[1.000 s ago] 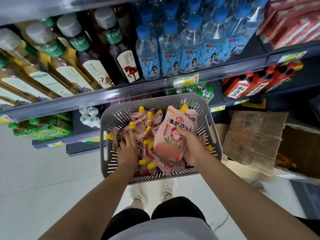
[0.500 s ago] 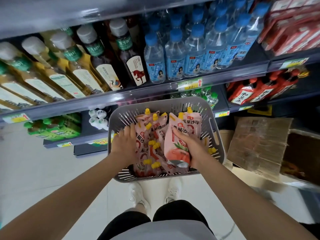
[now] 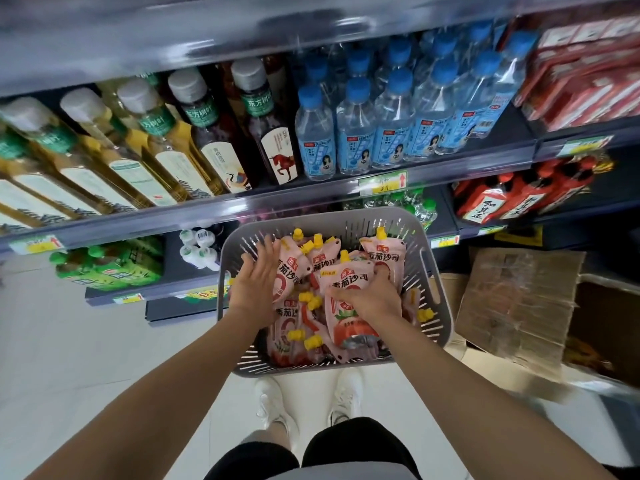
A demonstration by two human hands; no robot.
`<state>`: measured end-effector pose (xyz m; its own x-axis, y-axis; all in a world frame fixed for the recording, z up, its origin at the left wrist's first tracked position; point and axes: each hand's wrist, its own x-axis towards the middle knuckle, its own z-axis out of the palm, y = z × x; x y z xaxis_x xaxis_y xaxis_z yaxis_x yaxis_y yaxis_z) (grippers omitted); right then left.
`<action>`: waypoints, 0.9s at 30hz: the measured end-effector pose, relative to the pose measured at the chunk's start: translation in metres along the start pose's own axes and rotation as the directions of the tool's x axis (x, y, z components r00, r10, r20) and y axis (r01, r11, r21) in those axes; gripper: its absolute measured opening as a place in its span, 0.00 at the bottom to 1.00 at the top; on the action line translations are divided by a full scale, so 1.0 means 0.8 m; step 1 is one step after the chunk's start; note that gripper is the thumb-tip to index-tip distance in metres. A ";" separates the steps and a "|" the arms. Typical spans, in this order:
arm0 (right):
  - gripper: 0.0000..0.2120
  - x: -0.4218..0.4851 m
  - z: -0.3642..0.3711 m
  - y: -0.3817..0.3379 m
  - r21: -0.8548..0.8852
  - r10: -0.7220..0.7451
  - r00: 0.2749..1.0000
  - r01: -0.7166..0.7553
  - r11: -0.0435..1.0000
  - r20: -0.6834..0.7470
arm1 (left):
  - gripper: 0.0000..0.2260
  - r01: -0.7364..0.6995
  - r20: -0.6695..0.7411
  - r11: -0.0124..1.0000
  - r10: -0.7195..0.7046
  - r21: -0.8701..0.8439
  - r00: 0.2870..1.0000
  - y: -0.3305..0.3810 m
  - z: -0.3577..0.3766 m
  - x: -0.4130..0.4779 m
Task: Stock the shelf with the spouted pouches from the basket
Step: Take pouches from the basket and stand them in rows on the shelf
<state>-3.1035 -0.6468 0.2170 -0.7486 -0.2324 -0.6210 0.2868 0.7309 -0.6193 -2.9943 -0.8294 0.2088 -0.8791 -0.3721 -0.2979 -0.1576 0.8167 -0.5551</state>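
Both hands were in the basket [image 3: 444, 308], the left hand [image 3: 255, 284] spread open over the spouted pouches [image 3: 289, 318] and the right hand [image 3: 369, 297] gripping one pouch [image 3: 348, 325], so I judged the picking step in hand, with a lift toward the shelf [image 3: 277, 203] needed next.

floor [image 3: 69, 358]: pale glossy tiles
shelves [image 3: 512, 133]: dark tiers, price tags [image 3: 382, 183] clipped to rails
right: cardboard [image 3: 519, 306] stacked on floor

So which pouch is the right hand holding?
The centre pouch, its tomato picture showing just below the right hand, which grips it; the rest lie loose in the basket.
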 end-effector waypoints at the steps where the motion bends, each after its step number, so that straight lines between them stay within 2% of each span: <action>1: 0.55 0.001 0.003 -0.002 -0.047 0.008 1.000 -0.008 0.999 0.009 | 0.58 0.004 0.027 1.000 -0.004 -0.012 1.000 0.002 -0.002 0.000; 4: 0.63 0.004 0.013 -0.006 -0.234 0.016 1.000 -0.009 0.972 0.026 | 0.56 0.029 0.073 0.996 -0.023 -0.086 0.997 0.015 -0.006 -0.002; 7: 0.68 0.006 0.026 -0.010 -0.494 -0.002 0.999 0.018 0.869 0.034 | 0.56 0.091 0.143 0.973 -0.062 -0.210 0.988 0.021 -0.015 -0.001; 10: 0.67 0.008 0.038 -0.011 -0.610 0.036 0.999 -0.004 0.792 0.040 | 0.60 0.129 0.164 0.948 -0.083 -0.291 0.983 0.015 -0.021 -0.005; 16: 0.65 0.016 0.037 0.006 -0.632 0.029 1.000 -0.019 0.775 0.005 | 0.57 0.128 0.065 0.911 -0.111 -0.393 0.992 -0.005 -0.023 -0.019; 21: 0.65 0.013 0.039 0.012 -0.581 -0.030 0.998 -0.008 0.814 -0.056 | 0.57 0.192 0.015 0.767 -0.232 -0.612 0.973 -0.023 -0.033 -0.035; 24: 0.63 -0.002 0.043 0.003 -0.518 -0.049 0.990 -0.029 0.855 -0.136 | 0.56 0.200 -0.039 0.712 -0.304 -0.673 0.952 -0.046 -0.041 -0.050; 27: 0.64 -0.026 0.051 -0.024 -0.504 -0.129 0.970 0.009 0.864 -0.204 | 0.57 0.209 -0.056 0.627 -0.375 -0.750 0.925 -0.081 -0.045 -0.068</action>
<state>-3.0691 -0.6825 0.2221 -0.8856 -0.1889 -0.4243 -0.0603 0.9526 -0.2983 -2.9528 -0.8461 0.2888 -0.7795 -0.6259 -0.0245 -0.6201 0.7655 0.1719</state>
